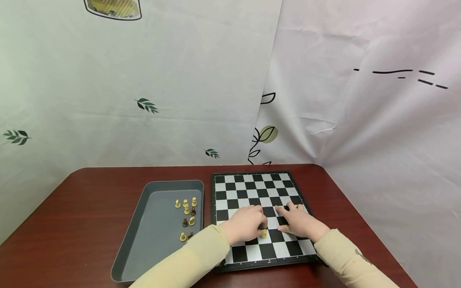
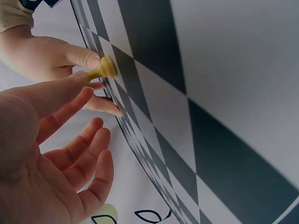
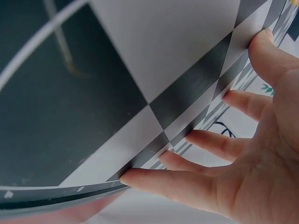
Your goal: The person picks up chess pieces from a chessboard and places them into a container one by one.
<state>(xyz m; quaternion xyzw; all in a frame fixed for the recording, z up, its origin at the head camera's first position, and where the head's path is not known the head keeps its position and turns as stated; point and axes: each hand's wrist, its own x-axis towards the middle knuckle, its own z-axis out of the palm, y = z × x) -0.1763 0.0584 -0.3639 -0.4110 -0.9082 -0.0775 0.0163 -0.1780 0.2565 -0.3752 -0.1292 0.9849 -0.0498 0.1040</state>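
Between thumb and forefinger my left hand [image 1: 246, 225] pinches a cream chess piece [image 1: 264, 233], its top hidden by the fingers. In the left wrist view the flared base of that piece [image 2: 108, 67] is at the board's surface; whether it bears its weight there I cannot tell. The black-and-white chessboard [image 1: 253, 251] lies flat beneath both hands. To the right, my right hand [image 1: 300, 223] has its fingers spread, the fingertips [image 3: 128, 177] resting on the board and nothing held.
Left of the board stands a grey tray [image 1: 151, 236] with a raised rim. Several cream pieces [image 1: 183, 237] and dark brown pieces [image 1: 185, 222] are in its right part. The reddish-brown table [image 1: 72, 216] ends at a white printed cloth [image 1: 180, 80] behind.
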